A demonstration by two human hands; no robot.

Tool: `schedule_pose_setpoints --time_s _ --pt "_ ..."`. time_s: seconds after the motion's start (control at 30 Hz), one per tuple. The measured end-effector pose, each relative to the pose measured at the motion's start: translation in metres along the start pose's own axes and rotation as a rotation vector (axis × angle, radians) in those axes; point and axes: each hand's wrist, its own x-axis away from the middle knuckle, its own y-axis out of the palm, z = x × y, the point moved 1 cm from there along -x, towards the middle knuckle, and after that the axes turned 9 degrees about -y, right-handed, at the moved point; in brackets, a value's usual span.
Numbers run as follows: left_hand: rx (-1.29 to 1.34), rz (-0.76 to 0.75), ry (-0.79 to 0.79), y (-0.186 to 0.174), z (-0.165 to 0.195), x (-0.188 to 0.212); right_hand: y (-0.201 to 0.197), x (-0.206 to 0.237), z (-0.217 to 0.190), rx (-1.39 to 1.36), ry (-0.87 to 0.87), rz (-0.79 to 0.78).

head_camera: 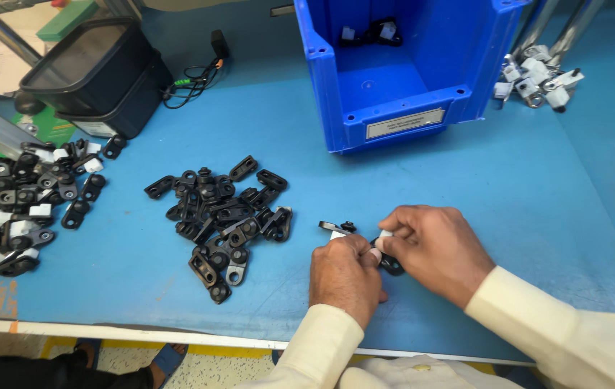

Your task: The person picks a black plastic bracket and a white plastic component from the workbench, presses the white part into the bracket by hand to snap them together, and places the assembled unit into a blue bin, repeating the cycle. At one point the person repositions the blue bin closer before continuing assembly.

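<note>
Left hand (343, 277) and right hand (433, 248): grips clamped on black clip (391, 264); loose clip pile (221, 216) at nine o'clock, blue bin (401, 108) at twelve, on tabletop (538, 194).

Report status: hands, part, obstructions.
Left hand and right hand both pinching one black bracket with white piece over blue table. Bracket pile left, apart. Nothing blocking.
</note>
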Motion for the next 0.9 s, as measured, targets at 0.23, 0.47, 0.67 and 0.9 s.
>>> schedule_pose_setpoints --time_s 0.23,0.47,0.67,0.9 --pt "0.16 -0.206 -0.202 -0.006 0.005 -0.002 -0.014 -0.015 0.009 -0.266 0.245 -0.2" --pt "0.204 -0.305 -0.249 -0.007 -0.002 -0.02 -0.012 -0.022 0.023 -0.395 0.238 -0.289" --pt "0.318 -0.288 -0.267 -0.003 -0.007 -0.021 -0.008 -0.014 0.016 -0.322 0.134 -0.229" --pt "0.056 -0.076 -0.115 -0.004 0.005 -0.001 0.001 0.005 -0.004 0.182 -0.138 0.016"
